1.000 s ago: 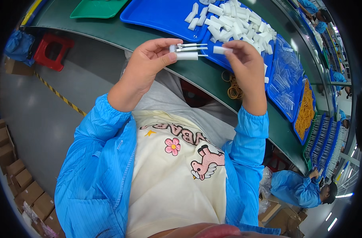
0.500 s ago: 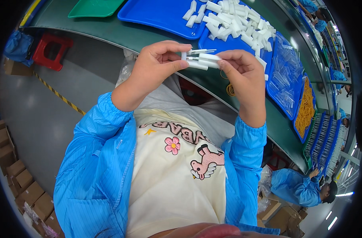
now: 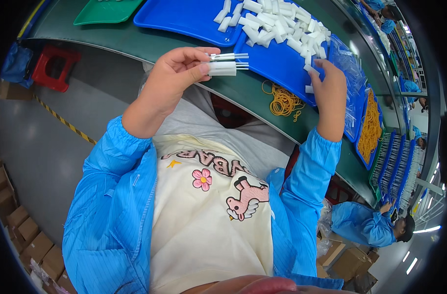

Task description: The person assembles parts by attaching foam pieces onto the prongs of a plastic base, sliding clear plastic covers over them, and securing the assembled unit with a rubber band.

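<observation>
My left hand (image 3: 177,73) is closed on a small bundle of thin rods (image 3: 242,56), held level above the table's near edge. One white foam sleeve (image 3: 222,68) sits on the lower side of the bundle, while slim rods stick out to the right. At the right edge of a blue tray (image 3: 267,68), my right hand (image 3: 331,90) has its thumb and forefinger at a loose white foam piece (image 3: 310,69), seemingly pinching it. Its other fingers are partly hidden. Many more white foam pieces (image 3: 282,24) lie heaped in that tray.
Yellow rubber bands (image 3: 284,101) lie on the green table, with more in a blue tray (image 3: 369,130) at right. Clear plastic pieces (image 3: 353,78) fill another tray. A green tray (image 3: 106,12), racks of thin parts (image 3: 395,164), a red stool (image 3: 55,68) and a co-worker (image 3: 365,223) are around.
My right hand has left the bundle and moved right to the foam pieces. My left hand keeps the bundle and has shifted left; fewer foam sleeves show on it. The rubber bands are uncovered.
</observation>
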Available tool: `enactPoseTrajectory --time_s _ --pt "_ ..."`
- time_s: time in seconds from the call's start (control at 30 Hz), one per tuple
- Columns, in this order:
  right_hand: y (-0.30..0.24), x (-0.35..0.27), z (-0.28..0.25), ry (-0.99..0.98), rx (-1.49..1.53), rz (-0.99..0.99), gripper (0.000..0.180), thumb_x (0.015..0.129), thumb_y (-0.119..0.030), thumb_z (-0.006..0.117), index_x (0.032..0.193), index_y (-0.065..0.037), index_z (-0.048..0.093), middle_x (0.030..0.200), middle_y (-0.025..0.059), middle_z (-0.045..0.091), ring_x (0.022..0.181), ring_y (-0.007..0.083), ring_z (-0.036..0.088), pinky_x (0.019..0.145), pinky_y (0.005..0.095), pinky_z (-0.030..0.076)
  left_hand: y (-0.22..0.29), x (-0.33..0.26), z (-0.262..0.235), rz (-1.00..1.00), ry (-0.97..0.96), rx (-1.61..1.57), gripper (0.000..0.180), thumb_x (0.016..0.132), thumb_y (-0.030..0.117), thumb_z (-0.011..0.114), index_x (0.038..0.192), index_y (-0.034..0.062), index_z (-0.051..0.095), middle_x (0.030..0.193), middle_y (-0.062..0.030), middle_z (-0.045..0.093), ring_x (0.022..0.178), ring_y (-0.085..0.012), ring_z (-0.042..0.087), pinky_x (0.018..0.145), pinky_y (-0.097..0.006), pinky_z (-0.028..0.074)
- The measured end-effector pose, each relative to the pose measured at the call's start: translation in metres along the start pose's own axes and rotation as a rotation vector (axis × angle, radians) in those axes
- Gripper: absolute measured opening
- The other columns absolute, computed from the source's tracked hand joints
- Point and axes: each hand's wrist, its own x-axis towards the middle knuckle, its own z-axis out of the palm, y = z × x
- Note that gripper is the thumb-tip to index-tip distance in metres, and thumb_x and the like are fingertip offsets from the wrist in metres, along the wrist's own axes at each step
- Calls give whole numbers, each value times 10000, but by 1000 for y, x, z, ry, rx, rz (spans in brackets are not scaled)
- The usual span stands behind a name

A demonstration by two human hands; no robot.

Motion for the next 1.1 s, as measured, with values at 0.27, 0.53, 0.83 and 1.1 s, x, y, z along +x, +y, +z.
enactPoseTrajectory --time_s 0.27,0.53,0.83,1.1 --pt "-7 -6 1 -68 216 96 197 817 -55 695 1013 -41 706 888 136 688 826 250 658 720 371 516 13 -6 12 -85 25 -16 334 924 49 603 1257 33 581 1350 -145 565 1076 -168 633 848 -276 552" --pt "-68 -25 -15 -138 1167 336 186 916 5 592 1091 55 630 976 114 686 855 149 660 755 245 521 14 -4 21 -12 -47 36 390 874 -20 638 1260 5 587 1346 -139 568 1060 -163 632 884 -280 538" --pt "-93 -40 -32 -246 1175 369 139 851 -5 692 980 45 684 867 70 687 767 91 635 687 212 492 8 -6 26 61 -82 138 396 841 -97 633 1225 -3 603 1338 -164 563 1081 -187 624 944 -300 517" --pt "-107 -44 -27 -307 1191 305 129 847 -40 704 964 16 715 841 53 694 728 88 603 640 229 475 6 -10 30 43 -126 174 359 825 -100 654 1169 -5 627 1327 -179 561 1076 -211 636 924 -313 533"
